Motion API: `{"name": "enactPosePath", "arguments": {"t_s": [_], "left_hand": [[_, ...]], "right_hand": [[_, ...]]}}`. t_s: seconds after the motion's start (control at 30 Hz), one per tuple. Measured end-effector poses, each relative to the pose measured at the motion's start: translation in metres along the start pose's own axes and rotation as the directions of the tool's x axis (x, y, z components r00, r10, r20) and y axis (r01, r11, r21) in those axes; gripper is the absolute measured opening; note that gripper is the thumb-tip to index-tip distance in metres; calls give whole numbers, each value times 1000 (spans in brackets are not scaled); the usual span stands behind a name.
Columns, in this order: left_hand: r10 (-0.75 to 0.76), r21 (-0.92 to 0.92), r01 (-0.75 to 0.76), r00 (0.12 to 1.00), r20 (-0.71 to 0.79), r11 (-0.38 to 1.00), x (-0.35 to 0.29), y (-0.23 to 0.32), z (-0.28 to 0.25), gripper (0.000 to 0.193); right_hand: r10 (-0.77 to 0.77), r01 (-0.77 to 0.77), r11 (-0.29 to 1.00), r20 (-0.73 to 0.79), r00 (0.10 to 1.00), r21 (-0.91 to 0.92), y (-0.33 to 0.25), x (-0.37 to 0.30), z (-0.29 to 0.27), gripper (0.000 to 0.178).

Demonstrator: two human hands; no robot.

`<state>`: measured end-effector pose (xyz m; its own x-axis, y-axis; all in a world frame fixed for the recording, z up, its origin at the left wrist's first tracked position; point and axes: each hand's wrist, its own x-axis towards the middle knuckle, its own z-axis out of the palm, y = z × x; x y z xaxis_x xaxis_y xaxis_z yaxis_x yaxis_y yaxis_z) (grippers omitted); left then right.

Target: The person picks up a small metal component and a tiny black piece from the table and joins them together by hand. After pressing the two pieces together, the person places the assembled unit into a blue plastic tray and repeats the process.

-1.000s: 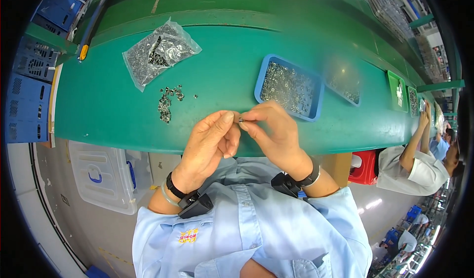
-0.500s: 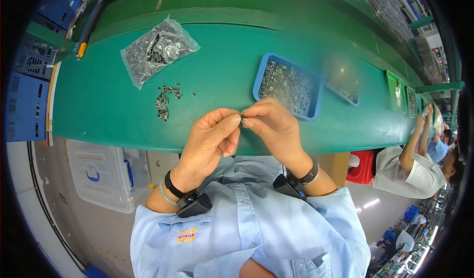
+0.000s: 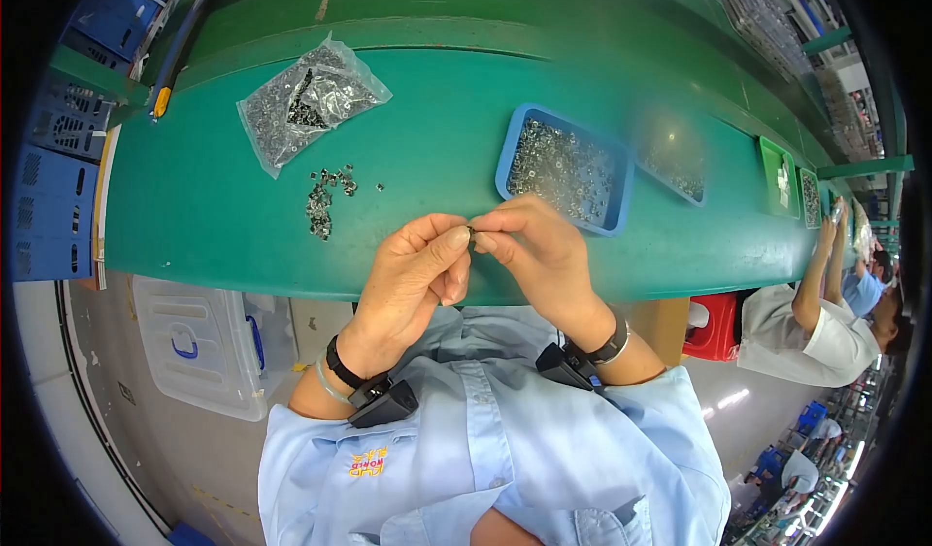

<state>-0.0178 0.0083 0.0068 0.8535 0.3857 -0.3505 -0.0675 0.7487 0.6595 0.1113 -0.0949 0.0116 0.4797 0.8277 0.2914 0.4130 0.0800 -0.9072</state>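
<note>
My left hand [image 3: 419,269] and my right hand [image 3: 532,250] meet above the front of the green table. Thumb and forefinger of each are pinched together on one tiny dark metal piece [image 3: 472,231], mostly covered by the fingertips. Beyond my left hand lies a loose pile of small shiny metal pieces [image 3: 319,206], with one piece [image 3: 380,187] apart from it. Just past my right hand stands a blue tray [image 3: 504,163] of small metal pieces [image 3: 558,163]. Farther back on the left is a clear plastic bag [image 3: 311,104] full of similar small parts.
A second tray [image 3: 675,172], blurred, sits right of the blue one. Farther right are a green tray [image 3: 780,179] and a person in a light shirt [image 3: 811,337]. Blue crates [image 3: 56,206] stand at the left edge, a clear storage box [image 3: 194,347] on the floor.
My pinched fingertips have shifted very slightly left, and the tiny piece between them sits at a slightly different angle. The pile, bag and trays stay put.
</note>
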Motion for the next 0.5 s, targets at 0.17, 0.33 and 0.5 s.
{"name": "enactPosePath", "arguments": {"t_s": [0.17, 0.33, 0.5], "left_hand": [[4, -12, -4, 1000, 1, 1000, -1, 0, 1, 17], [19, 8, -19, 1000, -5, 1000, -1, 0, 1, 17], [30, 27, -30, 999, -13, 999, -1, 1, 3, 17]], "right_hand": [[35, -35, 998, 4, 999, 50, -1, 0, 0, 13], [29, -28, 998, -6, 1000, 53, -1, -1, 2, 12], [10, -9, 1000, -17, 1000, 29, -1, -1, 3, 13]]}}
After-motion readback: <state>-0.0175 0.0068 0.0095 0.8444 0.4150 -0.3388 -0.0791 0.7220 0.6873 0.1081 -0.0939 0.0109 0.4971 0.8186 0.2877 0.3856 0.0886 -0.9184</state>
